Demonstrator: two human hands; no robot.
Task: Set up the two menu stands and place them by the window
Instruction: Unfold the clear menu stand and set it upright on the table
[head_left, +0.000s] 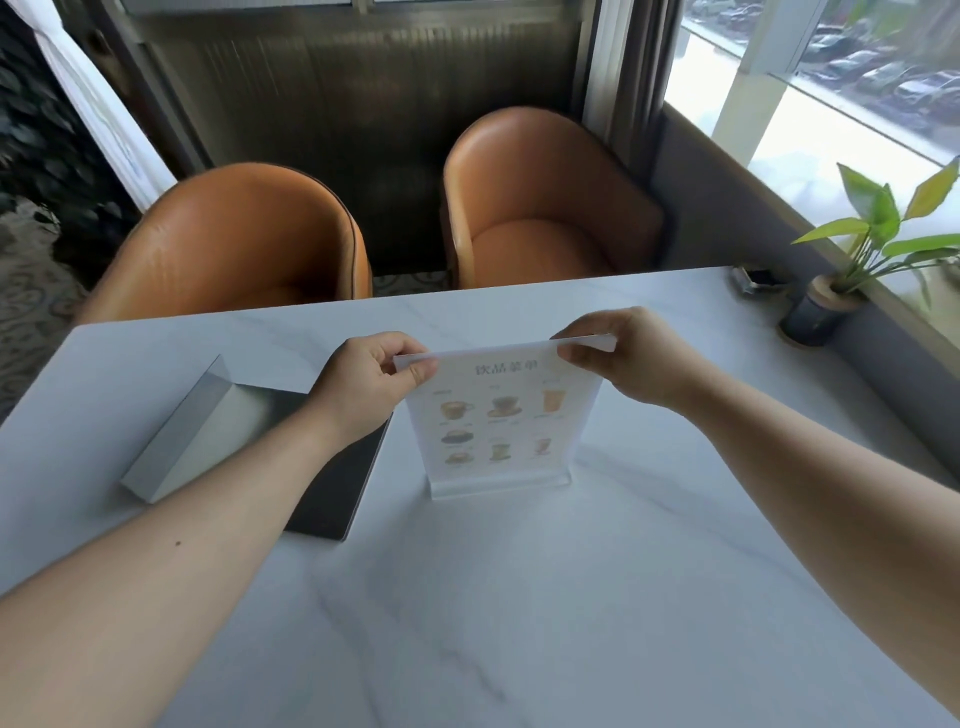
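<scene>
A clear acrylic menu stand (498, 421) with a drinks menu sheet stands upright in its base (501, 482) near the middle of the white marble table (519, 597). My left hand (371, 387) pinches its top left corner and my right hand (623, 358) pinches its top right corner. To the left, a second stand (208, 431) lies flat on the table, a dark panel with a silver wedge-shaped base, partly under my left forearm.
Two orange leather chairs (545, 208) face the far side of the table. At the far right edge, by the window (831, 104), stand a potted plant (826, 306) and a small dark holder (758, 280).
</scene>
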